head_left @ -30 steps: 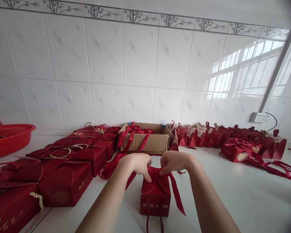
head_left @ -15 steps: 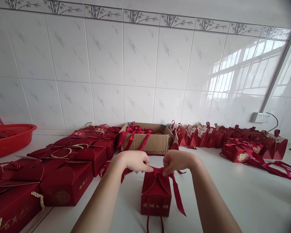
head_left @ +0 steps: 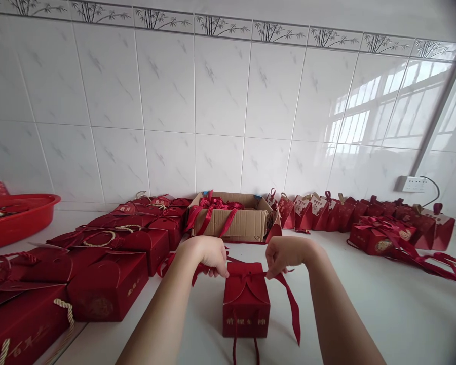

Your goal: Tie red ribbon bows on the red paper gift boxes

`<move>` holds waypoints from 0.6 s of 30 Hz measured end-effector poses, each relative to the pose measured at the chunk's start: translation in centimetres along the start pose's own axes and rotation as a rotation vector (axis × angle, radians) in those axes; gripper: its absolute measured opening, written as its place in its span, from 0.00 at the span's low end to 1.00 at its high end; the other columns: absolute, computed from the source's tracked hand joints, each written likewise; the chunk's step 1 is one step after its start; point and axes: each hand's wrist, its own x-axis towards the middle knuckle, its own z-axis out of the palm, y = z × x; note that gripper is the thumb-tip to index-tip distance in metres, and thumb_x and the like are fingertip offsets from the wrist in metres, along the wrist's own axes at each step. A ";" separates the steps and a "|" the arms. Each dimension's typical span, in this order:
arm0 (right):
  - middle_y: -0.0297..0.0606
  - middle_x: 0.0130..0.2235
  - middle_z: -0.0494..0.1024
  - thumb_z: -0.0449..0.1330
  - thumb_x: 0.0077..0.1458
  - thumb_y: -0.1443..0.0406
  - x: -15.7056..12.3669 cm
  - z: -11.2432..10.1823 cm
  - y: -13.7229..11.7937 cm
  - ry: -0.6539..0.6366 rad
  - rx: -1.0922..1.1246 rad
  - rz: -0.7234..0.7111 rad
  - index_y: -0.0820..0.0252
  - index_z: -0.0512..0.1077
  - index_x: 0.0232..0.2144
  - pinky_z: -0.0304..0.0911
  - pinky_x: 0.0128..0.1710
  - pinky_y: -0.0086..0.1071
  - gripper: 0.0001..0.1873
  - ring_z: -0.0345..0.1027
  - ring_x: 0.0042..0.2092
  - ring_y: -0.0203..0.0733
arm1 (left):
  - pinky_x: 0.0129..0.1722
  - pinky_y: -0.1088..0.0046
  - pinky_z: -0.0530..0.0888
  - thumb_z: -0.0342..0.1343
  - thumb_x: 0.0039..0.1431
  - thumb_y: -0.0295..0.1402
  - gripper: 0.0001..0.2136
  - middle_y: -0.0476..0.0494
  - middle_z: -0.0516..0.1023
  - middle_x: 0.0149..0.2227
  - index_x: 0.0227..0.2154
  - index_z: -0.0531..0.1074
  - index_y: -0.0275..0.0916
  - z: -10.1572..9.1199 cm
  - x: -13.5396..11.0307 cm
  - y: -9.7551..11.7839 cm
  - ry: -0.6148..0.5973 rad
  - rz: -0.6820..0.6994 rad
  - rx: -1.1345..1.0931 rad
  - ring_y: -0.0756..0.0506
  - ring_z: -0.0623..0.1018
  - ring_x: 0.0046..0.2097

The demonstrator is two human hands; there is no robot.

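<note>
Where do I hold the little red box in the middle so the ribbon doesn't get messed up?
Probably low on its two side walls, coming from left and right. The little red box stands upright with straight sides, while the ribbon crosses its top and the cords trail in front.

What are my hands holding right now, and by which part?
A red ribbon, pinched either side of where it crosses the small box: left hand at left, right hand at right.

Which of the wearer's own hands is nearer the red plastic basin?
Left. The left hand pinches ribbon above the small box, with the basin off to its left; the right hand pinches it further right, farther from the basin.
</note>
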 end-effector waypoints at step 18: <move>0.27 0.17 0.47 0.58 0.49 0.51 -2.0 -0.1 -1.0 0.305 0.022 -0.037 0.59 0.49 0.13 0.36 0.19 0.30 0.28 0.38 0.19 0.29 | 0.20 0.75 0.53 0.54 0.46 0.57 0.24 0.54 0.59 0.18 0.18 0.63 0.39 -1.2 -4.6 1.5 0.536 0.278 -0.248 0.53 0.57 0.20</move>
